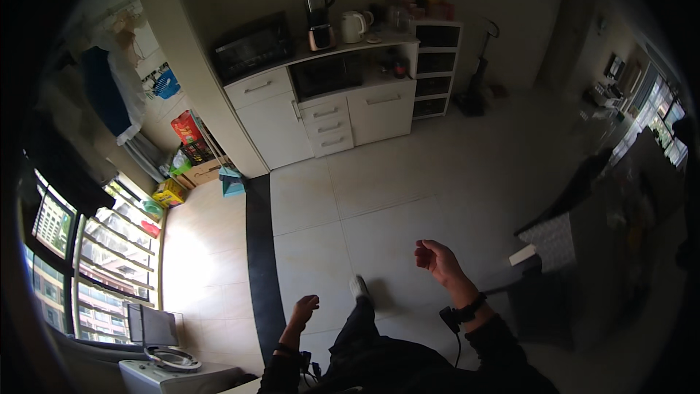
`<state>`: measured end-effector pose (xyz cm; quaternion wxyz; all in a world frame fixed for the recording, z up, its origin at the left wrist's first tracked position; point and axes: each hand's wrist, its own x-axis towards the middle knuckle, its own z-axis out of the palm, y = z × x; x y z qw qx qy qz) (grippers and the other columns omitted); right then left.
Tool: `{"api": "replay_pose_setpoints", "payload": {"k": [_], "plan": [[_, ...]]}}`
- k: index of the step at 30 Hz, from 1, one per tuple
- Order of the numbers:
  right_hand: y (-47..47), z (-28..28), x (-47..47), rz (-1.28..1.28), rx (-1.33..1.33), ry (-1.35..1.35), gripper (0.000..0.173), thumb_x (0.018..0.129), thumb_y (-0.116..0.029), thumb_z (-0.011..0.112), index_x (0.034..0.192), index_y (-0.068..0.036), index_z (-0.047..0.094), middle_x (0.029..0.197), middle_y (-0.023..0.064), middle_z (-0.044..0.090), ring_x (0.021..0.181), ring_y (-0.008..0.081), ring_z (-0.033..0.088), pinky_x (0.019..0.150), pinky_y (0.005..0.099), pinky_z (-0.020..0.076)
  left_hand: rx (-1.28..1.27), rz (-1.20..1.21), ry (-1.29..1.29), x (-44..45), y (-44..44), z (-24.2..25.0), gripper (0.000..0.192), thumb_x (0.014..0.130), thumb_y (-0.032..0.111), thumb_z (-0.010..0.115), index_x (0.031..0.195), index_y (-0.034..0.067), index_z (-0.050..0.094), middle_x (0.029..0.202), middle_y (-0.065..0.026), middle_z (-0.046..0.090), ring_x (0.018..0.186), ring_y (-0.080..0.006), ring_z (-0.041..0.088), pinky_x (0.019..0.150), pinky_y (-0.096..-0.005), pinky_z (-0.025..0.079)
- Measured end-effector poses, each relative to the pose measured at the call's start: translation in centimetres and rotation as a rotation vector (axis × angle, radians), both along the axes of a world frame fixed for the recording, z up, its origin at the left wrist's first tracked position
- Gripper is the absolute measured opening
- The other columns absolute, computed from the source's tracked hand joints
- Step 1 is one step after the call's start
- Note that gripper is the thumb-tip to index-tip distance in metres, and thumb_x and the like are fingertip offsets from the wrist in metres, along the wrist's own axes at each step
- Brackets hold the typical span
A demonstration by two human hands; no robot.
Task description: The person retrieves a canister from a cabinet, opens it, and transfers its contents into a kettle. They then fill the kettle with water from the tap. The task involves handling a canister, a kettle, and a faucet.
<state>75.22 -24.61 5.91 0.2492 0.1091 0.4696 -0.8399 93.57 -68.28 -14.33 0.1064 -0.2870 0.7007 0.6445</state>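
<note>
My right hand [436, 260] hangs over the pale floor tiles [383, 230], its fingers curled in and nothing visible in them. Lower and further left, my left hand [304, 309] is also loosely curled, with no object showing. Each wrist wears a dark strap with a small device, and a cable runs from the right one. One foot in a light shoe [359, 287] is stretched forward between the hands. Ahead stands a white cabinet [383, 112] with drawers and doors, well beyond both hands.
On the cabinet are an oven [253, 49], a blender [319, 16] and an electric kettle [353, 27]. A white-framed drawer unit [437, 68] and an upright vacuum cleaner [474, 82] stand right. A black floor strip [262, 262] borders the balcony with a dustpan [233, 181]. Dark furniture [547, 306] lies right.
</note>
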Motion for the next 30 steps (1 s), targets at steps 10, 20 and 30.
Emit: {"api": "replay_pose_setpoints", "payload": {"k": [10,20,30], "plan": [[0.1,0.9,-35.3,-0.304,0.111,0.055,0.023,0.099,-0.022,0.066,0.105,-0.001,0.07,0.088,0.0121,0.071,0.074,0.0217,0.067,0.068,0.0362,0.056,-0.513,-0.694,0.562,-52.9,-3.7,4.9,0.039,0.101,0.033,0.061,0.124,0.002,0.068,0.121,-0.0165,0.07,0.109,-0.0315,0.068,0.092,-0.0414,0.055],[8.5,-1.3,-69.9,-0.514,0.098,0.144,0.021,0.1,-0.023,0.064,0.099,-0.003,0.069,0.083,0.0056,0.068,0.071,0.0169,0.065,0.065,0.0338,0.0534,-0.325,-0.774,0.379,-90.8,3.8,14.9,0.047,0.1,0.037,0.066,0.133,0.004,0.063,0.122,-0.0134,0.071,0.111,-0.0248,0.069,0.096,-0.037,0.053],[-5.5,9.9,-115.3,-0.071,0.246,0.378,0.028,0.099,-0.032,0.068,0.103,-0.004,0.07,0.088,0.0043,0.071,0.074,0.0129,0.066,0.068,0.0289,0.0538,-0.272,-0.402,0.396,-108.9,-6.5,15.5,0.039,0.101,0.024,0.067,0.133,0.003,0.062,0.121,-0.0141,0.071,0.112,-0.0229,0.068,0.096,-0.0346,0.053]]}}
